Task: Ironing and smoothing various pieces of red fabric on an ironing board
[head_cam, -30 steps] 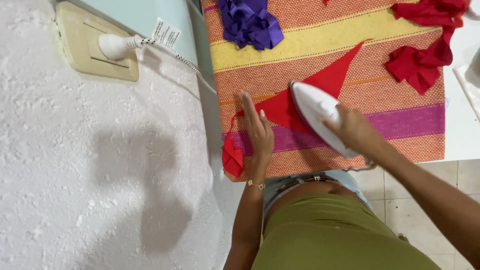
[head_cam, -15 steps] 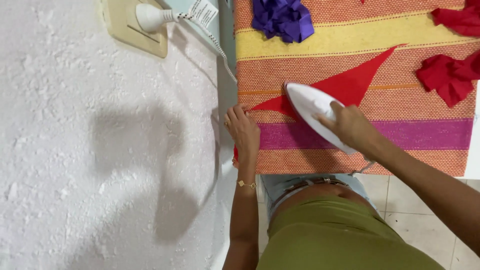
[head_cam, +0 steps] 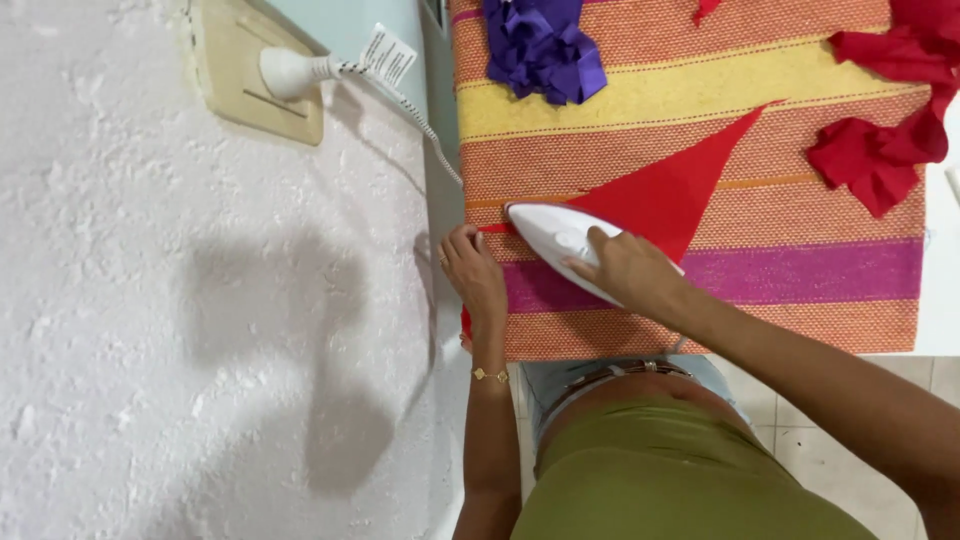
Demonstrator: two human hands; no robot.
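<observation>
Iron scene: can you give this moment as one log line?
right hand: on white iron | left hand: pinning red cloth | surface: striped cover

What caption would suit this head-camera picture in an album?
Right hand presses a white iron on red cloth; left hand holds its edge.

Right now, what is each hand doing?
Left hand: fingers pinning the red cloth at the table edge.
Right hand: closed on the iron.
</observation>
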